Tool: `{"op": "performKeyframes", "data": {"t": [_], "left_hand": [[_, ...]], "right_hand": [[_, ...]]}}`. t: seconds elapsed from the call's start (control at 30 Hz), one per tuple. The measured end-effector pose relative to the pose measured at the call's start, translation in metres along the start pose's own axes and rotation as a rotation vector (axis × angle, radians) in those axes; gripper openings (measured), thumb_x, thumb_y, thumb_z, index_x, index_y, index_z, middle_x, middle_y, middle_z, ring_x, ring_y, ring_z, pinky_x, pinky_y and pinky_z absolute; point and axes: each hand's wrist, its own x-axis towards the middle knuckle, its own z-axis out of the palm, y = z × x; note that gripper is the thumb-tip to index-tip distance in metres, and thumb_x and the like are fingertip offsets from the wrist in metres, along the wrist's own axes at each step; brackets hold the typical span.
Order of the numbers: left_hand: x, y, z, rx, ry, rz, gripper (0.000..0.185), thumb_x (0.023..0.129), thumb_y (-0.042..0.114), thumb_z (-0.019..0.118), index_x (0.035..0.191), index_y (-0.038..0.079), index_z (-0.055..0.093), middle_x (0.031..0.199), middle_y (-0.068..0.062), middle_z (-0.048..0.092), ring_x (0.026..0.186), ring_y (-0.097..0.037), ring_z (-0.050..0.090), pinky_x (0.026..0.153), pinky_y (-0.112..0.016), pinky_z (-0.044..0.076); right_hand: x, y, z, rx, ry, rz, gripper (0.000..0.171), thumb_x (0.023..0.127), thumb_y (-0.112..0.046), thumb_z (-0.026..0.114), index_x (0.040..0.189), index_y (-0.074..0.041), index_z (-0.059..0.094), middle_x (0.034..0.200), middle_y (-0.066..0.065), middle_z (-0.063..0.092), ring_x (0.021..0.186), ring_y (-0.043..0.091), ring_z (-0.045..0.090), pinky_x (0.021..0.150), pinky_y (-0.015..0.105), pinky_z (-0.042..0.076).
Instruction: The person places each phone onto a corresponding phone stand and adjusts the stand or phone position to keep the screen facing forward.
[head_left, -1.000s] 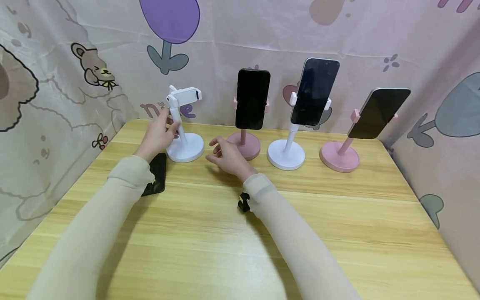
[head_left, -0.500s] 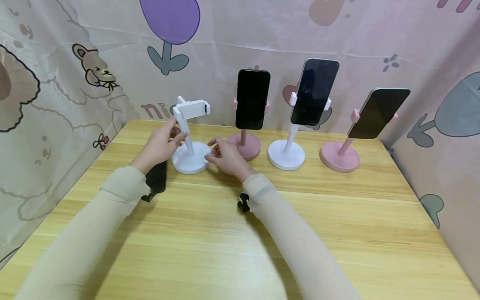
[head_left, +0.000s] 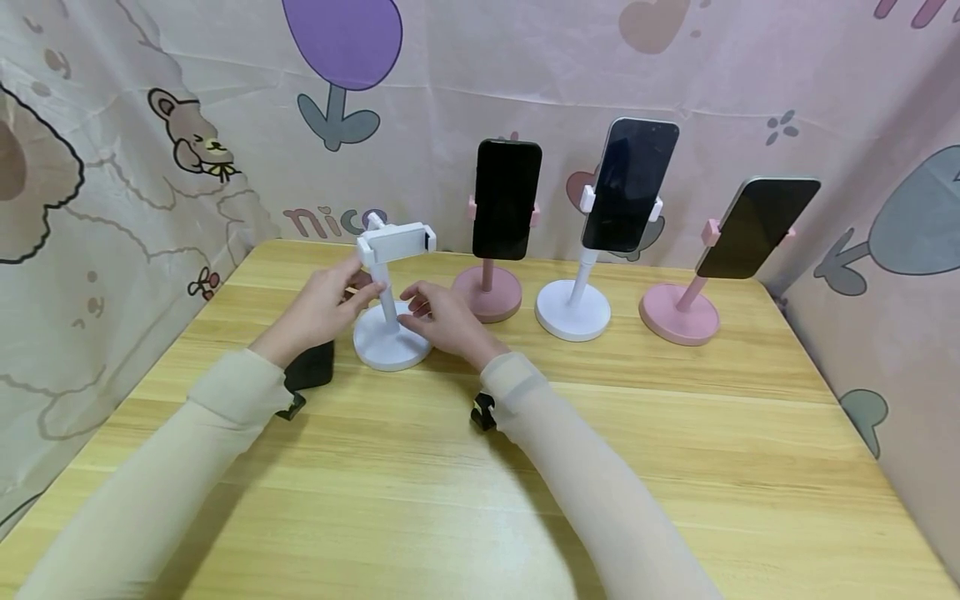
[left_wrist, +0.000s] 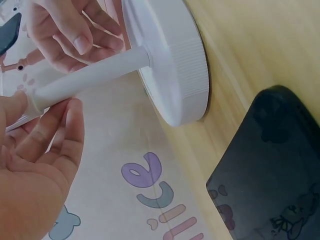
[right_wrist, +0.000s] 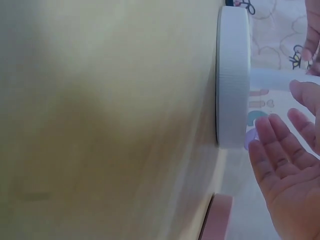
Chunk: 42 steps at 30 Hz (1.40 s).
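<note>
Pinching the white stand by its thin pole, my left hand steadies it at 11 o'clock on the desk. My right hand, loosely open, touches the round base, which looks weighty; the stiff, smooth plastic pole seems the best grip.

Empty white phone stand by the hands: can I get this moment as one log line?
left hand: pinches post of empty white round-based phone stand | right hand: fingers at base | black phone: flat on wooden table
</note>
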Motion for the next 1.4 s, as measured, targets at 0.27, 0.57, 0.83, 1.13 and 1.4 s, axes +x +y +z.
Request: {"op": "performKeyframes", "data": {"t": [0.27, 0.57, 0.83, 1.13, 1.4], "left_hand": [[-0.005, 0.007, -0.002, 0.01, -0.034, 0.01, 0.03, 0.112, 0.017, 0.059, 0.136, -0.001, 0.061, 0.123, -0.024, 0.072, 0.117, -0.041, 0.07, 0.1, -0.059, 0.061], [-0.01, 0.018, -0.002, -0.005, -0.051, 0.051, 0.031, 0.11, 0.017, 0.063, 0.136, 0.0, 0.065, 0.128, -0.021, 0.071, 0.116, -0.039, 0.071, 0.098, -0.057, 0.062], [-0.01, 0.031, 0.0, -0.018, -0.026, 0.047, 0.034, 0.107, 0.018, 0.069, 0.136, 0.001, 0.067, 0.126, -0.02, 0.075, 0.111, -0.037, 0.074, 0.096, -0.055, 0.064], [-0.008, 0.046, 0.008, -0.044, 0.011, 0.068, 0.037, 0.103, 0.015, 0.075, 0.136, 0.0, 0.067, 0.119, -0.02, 0.078, 0.104, -0.035, 0.077, 0.091, -0.051, 0.066], [-0.002, 0.058, 0.017, -0.067, -0.014, 0.087, 0.039, 0.101, 0.012, 0.076, 0.138, 0.001, 0.066, 0.125, -0.018, 0.076, 0.107, -0.034, 0.076, 0.093, -0.051, 0.066]], "right_hand": [[-0.004, -0.003, 0.006, 0.053, -0.013, -0.081, 0.029, 0.106, -0.018, 0.07, 0.131, -0.004, 0.068, 0.123, 0.011, 0.076, 0.114, 0.021, 0.073, 0.103, 0.027, 0.06], [-0.016, -0.005, 0.001, 0.052, -0.04, -0.125, 0.022, 0.105, -0.016, 0.071, 0.125, -0.006, 0.069, 0.12, 0.01, 0.078, 0.111, 0.02, 0.074, 0.1, 0.024, 0.06], [-0.028, -0.003, -0.01, 0.028, -0.06, -0.136, 0.018, 0.105, -0.018, 0.071, 0.119, -0.007, 0.069, 0.119, 0.008, 0.079, 0.111, 0.02, 0.075, 0.099, 0.025, 0.061], [-0.041, 0.0, -0.025, -0.012, -0.068, -0.154, 0.018, 0.103, -0.017, 0.074, 0.117, -0.006, 0.068, 0.116, 0.01, 0.078, 0.108, 0.02, 0.075, 0.097, 0.025, 0.062], [-0.053, 0.005, -0.038, -0.019, -0.084, -0.124, 0.018, 0.104, -0.018, 0.073, 0.117, -0.008, 0.067, 0.12, 0.009, 0.076, 0.11, 0.02, 0.074, 0.099, 0.028, 0.062]]}}
